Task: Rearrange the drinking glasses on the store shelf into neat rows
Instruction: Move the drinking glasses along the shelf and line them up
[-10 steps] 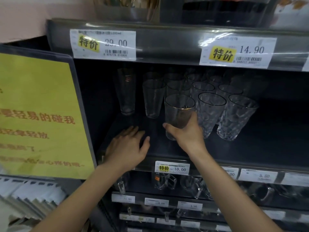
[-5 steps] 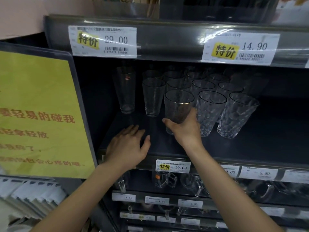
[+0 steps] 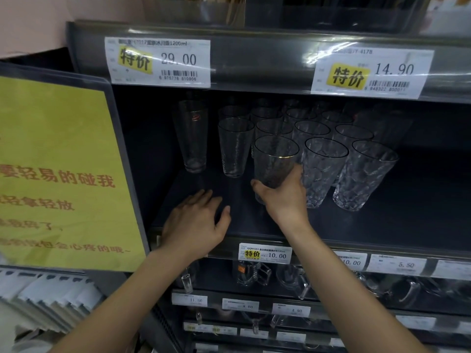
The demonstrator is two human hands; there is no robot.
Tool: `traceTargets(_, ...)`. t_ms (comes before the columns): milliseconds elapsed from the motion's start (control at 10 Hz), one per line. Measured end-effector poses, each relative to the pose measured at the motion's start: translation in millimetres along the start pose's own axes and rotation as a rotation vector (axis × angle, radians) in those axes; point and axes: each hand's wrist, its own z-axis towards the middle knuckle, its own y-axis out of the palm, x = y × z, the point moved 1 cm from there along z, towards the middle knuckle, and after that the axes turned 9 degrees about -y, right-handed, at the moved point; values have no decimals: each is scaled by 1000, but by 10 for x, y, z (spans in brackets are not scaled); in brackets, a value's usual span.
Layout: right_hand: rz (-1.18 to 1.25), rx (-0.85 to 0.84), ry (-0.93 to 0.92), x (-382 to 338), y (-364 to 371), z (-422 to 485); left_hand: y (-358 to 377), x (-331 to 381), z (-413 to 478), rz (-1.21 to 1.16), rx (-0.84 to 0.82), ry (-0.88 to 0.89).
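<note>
Dark shelving [image 3: 254,62], yellow notice [image 3: 51,138] (Chinese lettering) at left, pinkish wall [image 3: 30,21]

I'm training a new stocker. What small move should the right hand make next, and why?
Probably set the gold-rimmed glass down level with the front glass beside it, then release: the right hand grips it low, ahead of its column, close to that neighbour.

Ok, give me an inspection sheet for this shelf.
Surface: dark shelf, holding glasses.
Job's things: gold-rimmed glass gripped near its base; textured glasses in rows behind and to its right; tall logo glass apart on the left.
Clutter: nothing seen.
Grippers: right hand grips the gold-rimmed glass; left hand rests flat on the shelf, fingers straight.
Cables: nothing seen.
Surroundings: yellow sign at left; price tags on shelf edges; mugs on the shelf below.
</note>
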Motion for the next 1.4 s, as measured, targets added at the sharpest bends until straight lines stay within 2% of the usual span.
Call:
traceTargets(500,4,-19,5,-18,-21,-15,2,-4,-2,-34,-12,-9)
traceTargets(900,40,-88,91,-33,-153,-96,-62,5,-31,-139,-9,-41)
traceTargets(1000,15,-144,125,-3,-264,-195,-85,-15,-31,-263,19,-79)
traceTargets(1100,-20,-188,149,-8,-435,-329,-92,-17,-21,-516,7,-100)
traceTargets(1200,19,-162,128,18,-686,-475,-181,117,-72,-803,0,-101)
traceTargets(1400,102,-91,72,221,-1534,-856,-370,821,-335,-1178,-67,-15)
